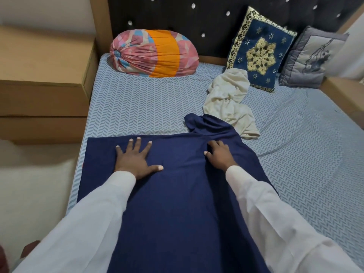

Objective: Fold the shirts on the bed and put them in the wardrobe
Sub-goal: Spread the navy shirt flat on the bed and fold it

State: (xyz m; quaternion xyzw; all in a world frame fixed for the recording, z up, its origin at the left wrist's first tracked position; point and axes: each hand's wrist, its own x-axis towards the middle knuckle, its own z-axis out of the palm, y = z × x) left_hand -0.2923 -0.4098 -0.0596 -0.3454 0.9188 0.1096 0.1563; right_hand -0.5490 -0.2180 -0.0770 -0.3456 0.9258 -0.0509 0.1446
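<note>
A navy blue shirt (177,194) lies spread flat on the near part of the bed (137,107), one sleeve bunched at its far right. My left hand (134,156) presses flat on it with fingers spread. On the shirt's right side, near the bunched sleeve, rests my right hand (218,154); its fingers are bent into the cloth there. A crumpled cream shirt (228,101) lies just beyond the blue one, touching its sleeve.
A pink and orange bolster (153,54) sits at the headboard. A blue patterned cushion (260,50) and a grey cushion (311,58) lean at the back right. A brown wooden bedside unit (43,79) stands left of the bed.
</note>
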